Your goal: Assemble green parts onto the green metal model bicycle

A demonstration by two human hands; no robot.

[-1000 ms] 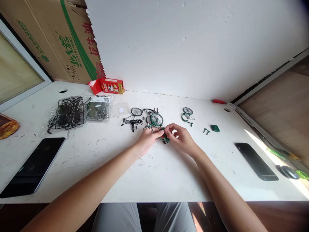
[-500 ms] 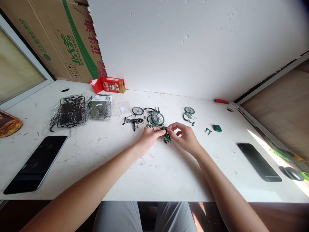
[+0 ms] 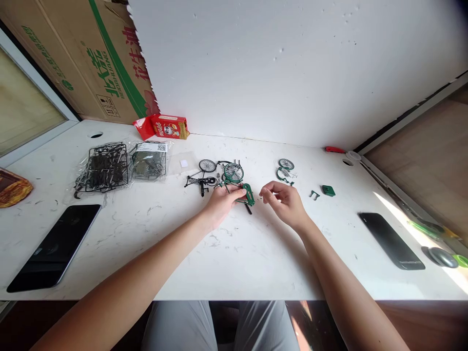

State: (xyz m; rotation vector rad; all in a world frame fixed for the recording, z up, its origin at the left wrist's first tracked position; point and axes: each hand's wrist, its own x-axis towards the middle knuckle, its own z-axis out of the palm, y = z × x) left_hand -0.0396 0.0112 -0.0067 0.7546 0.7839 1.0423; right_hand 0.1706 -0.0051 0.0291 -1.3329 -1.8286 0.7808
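My left hand (image 3: 219, 204) grips a small green model bicycle (image 3: 248, 194), thumb on top, near the middle of the table. A green-rimmed wheel (image 3: 233, 172) shows just beyond the fingers. A short black piece sticks out below the green frame. To the right of it, my right hand (image 3: 287, 202) is apart from the model, thumb and forefinger pinched together. A tiny speck shows at those fingertips, too small to name. Left of the model lie black bicycle parts (image 3: 202, 181) with a black wheel (image 3: 207, 165).
Beyond my right hand lie a green wheel (image 3: 286, 164), a green bracket (image 3: 314, 194) and a green block (image 3: 328, 190). Bagged black parts (image 3: 106, 168), a red box (image 3: 170, 126) and a phone (image 3: 54, 246) are left. A dark slab (image 3: 393, 241) lies right.
My right hand has drawn away to the right from the green bicycle. My left hand has shifted it slightly up and left, and more of its green frame shows.
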